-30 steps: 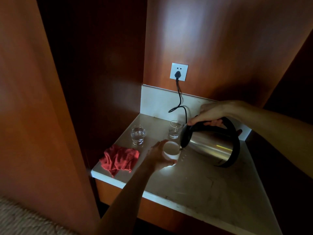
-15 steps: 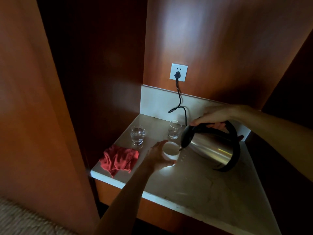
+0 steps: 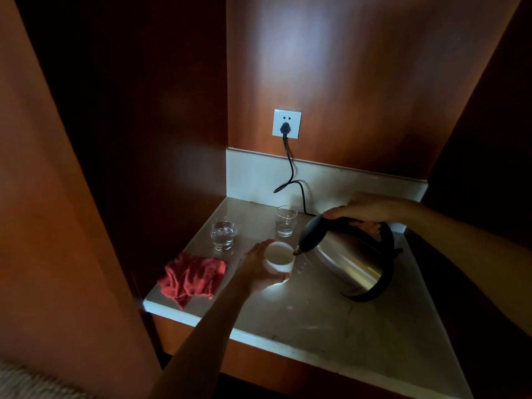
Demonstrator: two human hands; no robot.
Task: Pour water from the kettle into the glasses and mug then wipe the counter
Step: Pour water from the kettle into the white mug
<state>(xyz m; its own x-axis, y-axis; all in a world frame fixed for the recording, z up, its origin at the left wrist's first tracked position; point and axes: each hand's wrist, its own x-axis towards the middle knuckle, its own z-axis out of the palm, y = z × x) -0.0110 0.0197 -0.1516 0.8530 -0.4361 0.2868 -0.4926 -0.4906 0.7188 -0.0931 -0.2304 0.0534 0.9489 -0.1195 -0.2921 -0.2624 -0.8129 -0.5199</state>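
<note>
A steel kettle (image 3: pixel 349 264) with a black handle and lid is tilted to the left, its spout at the rim of a white mug (image 3: pixel 280 257). My right hand (image 3: pixel 364 210) grips the kettle's handle from above. My left hand (image 3: pixel 254 270) holds the mug from its left side on the pale counter (image 3: pixel 331 321). Two clear glasses stand behind: the left glass (image 3: pixel 222 234) holds water, and the back glass (image 3: pixel 286 221) has a little water at the bottom.
A crumpled red cloth (image 3: pixel 191 276) lies at the counter's front left corner. A black cord (image 3: pixel 292 175) runs from a white wall socket (image 3: pixel 286 123) down to the counter behind the kettle. Wooden panels close in the niche on the left, back and right.
The kettle has sunk slightly and stayed tilted over the mug. My left hand and the mug have kept their place.
</note>
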